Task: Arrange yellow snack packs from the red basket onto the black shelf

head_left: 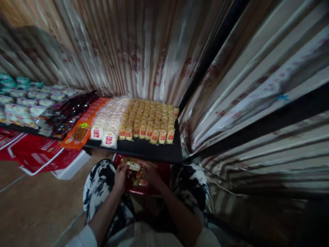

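Note:
Between my knees, under the front edge of a black shelf, both hands are at a red box (164, 178) with small wrapped snacks in it. My left hand (120, 175) has its fingers curled at the left end of a clear-wrapped, pale yellow snack (133, 166). From the other side, my right hand (151, 174) closes on the same snack, its fingertips partly hidden. Below them, more wrapped snacks (142, 182) with red-orange labels lie in the box. Dim light blurs the finger details.
Rows of yellow wrapped snacks (149, 118) stand on the black shelf (144, 149). To their left are white round packets (109, 137), an orange packet (81, 132), dark packets (69, 111) and white packets (20, 111). Red cartons (38, 152) stand below; a pleated curtain (144, 51) hangs behind.

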{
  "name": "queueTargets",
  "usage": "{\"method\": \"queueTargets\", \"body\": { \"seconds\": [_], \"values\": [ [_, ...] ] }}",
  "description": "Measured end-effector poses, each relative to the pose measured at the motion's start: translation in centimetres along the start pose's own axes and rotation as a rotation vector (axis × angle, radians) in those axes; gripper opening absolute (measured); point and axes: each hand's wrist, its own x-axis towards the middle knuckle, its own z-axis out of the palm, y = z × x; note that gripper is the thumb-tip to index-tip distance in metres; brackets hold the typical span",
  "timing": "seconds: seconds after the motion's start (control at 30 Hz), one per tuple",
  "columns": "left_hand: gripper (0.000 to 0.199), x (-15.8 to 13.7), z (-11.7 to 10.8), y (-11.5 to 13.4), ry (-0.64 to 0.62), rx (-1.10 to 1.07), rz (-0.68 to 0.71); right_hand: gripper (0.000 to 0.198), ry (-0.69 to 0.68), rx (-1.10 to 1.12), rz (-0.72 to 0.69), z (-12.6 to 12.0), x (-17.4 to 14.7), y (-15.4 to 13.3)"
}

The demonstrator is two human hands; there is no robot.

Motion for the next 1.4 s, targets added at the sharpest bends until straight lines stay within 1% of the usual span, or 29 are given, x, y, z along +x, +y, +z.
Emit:
{"method": "queueTargets", "body": {
  "seconds": [0.13,0.23,0.33,0.47,0.5,0.57,0.67,0.73,0.83,0.93,1.0,1.07,1.13,1.2,1.3,1.4],
  "values": [
    [0.031,-1.5,-0.6,1.8,-0.070,-0.073,-0.051,0.059,-0.084,-0.107,-0.158,-1.7,-1.2,-3.4],
    [0.032,-2.2,-0.8,2.6,-0.106,-0.105,-0.023,0.058,-0.123,-0.134,-0.206,-2.6,-2.2,-4.9],
    [0.038,-2.7,-0.8,3.1,-0.196,-0.090,0.004,0.056,-0.095,-0.134,-0.181,-3.1,-2.9,-5.4],
    [0.060,-3.6,-0.5,3.9,-0.290,-0.024,0.046,0.045,-0.027,-0.108,-0.172,-3.8,-3.3,-5.9],
    [0.062,-3.8,-0.4,4.1,-0.309,-0.012,0.048,0.044,-0.019,-0.092,-0.176,-4.0,-3.3,-6.1],
    [0.055,-4.2,-0.3,4.5,-0.365,0.005,0.008,0.044,-0.005,-0.069,-0.167,-4.4,-3.2,-6.8],
    [0.038,-4.3,0.0,4.6,-0.445,0.021,-0.117,0.039,0.018,-0.070,-0.113,-4.9,-3.0,-7.7],
    [0.038,-4.3,0.1,4.4,-0.477,0.042,-0.161,0.035,0.039,-0.037,-0.066,-5.1,-2.7,-8.0],
    [0.045,-4.2,0.2,4.1,-0.505,0.083,-0.161,0.038,0.056,0.136,0.020,-4.8,-2.2,-7.6],
    [0.056,-4.3,0.1,4.4,-0.519,0.162,-0.137,0.045,0.060,0.316,0.114,-4.5,-1.6,-7.1],
    [0.059,-4.6,0.1,5.1,-0.526,0.225,-0.103,0.047,0.092,0.386,0.157,-4.5,-1.3,-7.1],
    [0.052,-5.0,0.3,5.9,-0.523,0.257,-0.040,0.047,0.144,0.438,0.186,-4.6,-1.2,-7.5],
    [0.041,-5.4,0.8,6.7,-0.515,0.234,0.045,0.047,0.185,0.497,0.225,-4.8,-1.0,-7.8],
    [0.038,-5.6,1.6,7.2,-0.481,0.200,0.119,0.048,0.210,0.558,0.255,-4.9,-0.9,-8.1],
    [0.037,-5.6,3.0,7.9,-0.424,0.168,0.188,0.052,0.251,0.586,0.244,-4.9,-0.6,-8.3],
    [0.040,-5.4,4.4,8.9,-0.450,0.128,0.244,0.051,0.262,0.485,0.177,-5.2,-0.1,-8.7]
  ]
}}
